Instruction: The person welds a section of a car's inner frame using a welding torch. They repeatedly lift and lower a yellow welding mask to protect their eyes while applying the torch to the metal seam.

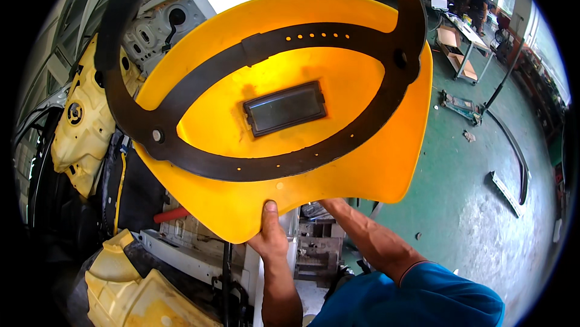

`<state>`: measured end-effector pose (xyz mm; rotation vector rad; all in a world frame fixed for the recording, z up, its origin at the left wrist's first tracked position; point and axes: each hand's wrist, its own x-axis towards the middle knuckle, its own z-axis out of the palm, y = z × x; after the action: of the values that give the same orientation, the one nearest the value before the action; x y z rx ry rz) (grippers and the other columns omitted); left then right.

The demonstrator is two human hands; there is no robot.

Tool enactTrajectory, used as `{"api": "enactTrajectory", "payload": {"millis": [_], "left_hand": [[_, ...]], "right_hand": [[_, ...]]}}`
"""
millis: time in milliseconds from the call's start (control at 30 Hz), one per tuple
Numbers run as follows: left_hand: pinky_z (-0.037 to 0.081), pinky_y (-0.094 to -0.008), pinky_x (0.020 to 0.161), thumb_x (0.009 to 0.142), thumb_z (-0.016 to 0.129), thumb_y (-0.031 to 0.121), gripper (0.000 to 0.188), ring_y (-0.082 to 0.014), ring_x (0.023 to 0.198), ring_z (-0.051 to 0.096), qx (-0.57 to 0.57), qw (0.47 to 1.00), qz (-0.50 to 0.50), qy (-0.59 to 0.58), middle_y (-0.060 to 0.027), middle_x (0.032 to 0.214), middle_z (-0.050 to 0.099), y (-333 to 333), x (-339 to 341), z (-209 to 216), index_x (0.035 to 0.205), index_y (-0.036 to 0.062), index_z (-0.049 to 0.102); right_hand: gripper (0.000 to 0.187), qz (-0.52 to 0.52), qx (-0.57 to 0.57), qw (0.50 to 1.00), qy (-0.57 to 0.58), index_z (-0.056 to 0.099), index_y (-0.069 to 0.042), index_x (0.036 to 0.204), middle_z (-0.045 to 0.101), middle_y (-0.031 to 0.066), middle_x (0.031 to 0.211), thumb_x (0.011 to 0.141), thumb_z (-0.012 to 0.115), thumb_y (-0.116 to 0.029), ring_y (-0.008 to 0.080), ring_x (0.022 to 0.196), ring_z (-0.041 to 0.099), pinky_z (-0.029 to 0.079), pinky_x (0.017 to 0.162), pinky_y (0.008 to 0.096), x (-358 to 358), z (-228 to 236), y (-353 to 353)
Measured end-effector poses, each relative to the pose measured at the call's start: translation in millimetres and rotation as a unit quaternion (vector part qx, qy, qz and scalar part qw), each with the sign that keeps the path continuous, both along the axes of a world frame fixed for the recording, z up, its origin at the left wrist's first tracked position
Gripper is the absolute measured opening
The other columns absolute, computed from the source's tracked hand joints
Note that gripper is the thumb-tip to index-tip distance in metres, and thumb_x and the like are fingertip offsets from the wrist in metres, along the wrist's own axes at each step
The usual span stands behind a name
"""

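Note:
A yellow welding helmet [362, 158] fills the middle of the view, its inner side facing me. It has a dark rectangular viewing window [285, 109] and a black headband [260, 170] with adjustment holes, whose straps loop up toward the top edge. My left hand [271, 236] grips the helmet's lower rim, thumb on the inner side and the other fingers hidden behind it. My right hand [331, 202] reaches behind the lower rim; its fingers are hidden by the helmet.
Yellow moulded parts [81, 121] and a stripped vehicle body [181, 260] lie at the left. A red handle [171, 214] pokes out below the helmet. On the green floor [447, 170] stand a floor jack [462, 106] and a work table [474, 37]. A person [478, 5] stands far right.

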<state>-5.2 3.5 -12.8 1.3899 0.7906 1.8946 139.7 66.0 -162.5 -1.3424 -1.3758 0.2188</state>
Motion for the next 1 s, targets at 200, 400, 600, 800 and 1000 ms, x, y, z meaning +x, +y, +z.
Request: {"api": "enactTrajectory", "payload": {"millis": [200, 400, 600, 800, 1000], "left_hand": [[0.041, -0.0392, 0.105, 0.091, 0.060, 0.001, 0.054, -0.0284, 0.123, 0.052, 0.003, 0.999, -0.008, -0.040, -0.0164, 0.138, 0.049, 2, 0, 1, 0.141, -0.0037, 0.039], [0.045, -0.0440, 0.105, 0.090, 0.056, -0.004, 0.060, -0.0312, 0.125, 0.052, 0.012, 0.999, -0.005, -0.045, -0.0165, 0.140, 0.047, 8, 1, 7, 0.145, 0.0024, 0.034], [0.045, -0.0460, 0.105, 0.090, 0.058, -0.001, 0.060, -0.0313, 0.127, 0.051, 0.015, 0.997, -0.020, -0.066, -0.0164, 0.142, 0.046, 9, 5, 16, 0.146, 0.0031, 0.034], [0.046, -0.0459, 0.104, 0.090, 0.059, -0.001, 0.060, -0.0321, 0.126, 0.051, 0.011, 0.996, -0.026, -0.086, -0.0156, 0.140, 0.048, 8, 6, 18, 0.145, 0.0022, 0.035], [0.046, -0.0433, 0.104, 0.091, 0.058, 0.001, 0.058, -0.0304, 0.124, 0.053, -0.033, 0.987, -0.002, -0.155, -0.0156, 0.140, 0.049, 3, -17, 15, 0.144, 0.0008, 0.037]], "right_hand": [[0.047, 0.012, 0.022, 0.999, 0.025, 0.056, -0.010, 0.129, 0.065, 0.0184, 0.112, 0.089, 0.064, -0.035, 0.0382, 0.104, 0.062, 0.050, 0.088, 0.0474, 1, 0, 1], [0.043, -0.013, -0.109, 0.987, -0.117, 0.055, -0.012, 0.131, 0.058, 0.0143, 0.127, 0.095, 0.058, -0.035, 0.0348, 0.116, 0.055, 0.046, 0.097, 0.0488, 8, 11, 0], [0.043, -0.027, -0.114, 0.986, -0.116, 0.054, -0.012, 0.132, 0.058, 0.0144, 0.127, 0.096, 0.056, -0.036, 0.0345, 0.117, 0.054, 0.042, 0.100, 0.0506, 13, 9, 5], [0.048, -0.011, -0.105, 0.989, -0.099, 0.049, -0.013, 0.137, 0.054, 0.0150, 0.134, 0.097, 0.055, -0.039, 0.0344, 0.123, 0.050, 0.040, 0.104, 0.0483, 16, 4, 7], [0.061, -0.020, -0.293, 0.947, 0.134, 0.051, -0.006, 0.133, 0.067, 0.0239, 0.107, 0.084, 0.067, -0.040, 0.0418, 0.100, 0.063, 0.049, 0.086, 0.0469, 30, 97, -19]]}}
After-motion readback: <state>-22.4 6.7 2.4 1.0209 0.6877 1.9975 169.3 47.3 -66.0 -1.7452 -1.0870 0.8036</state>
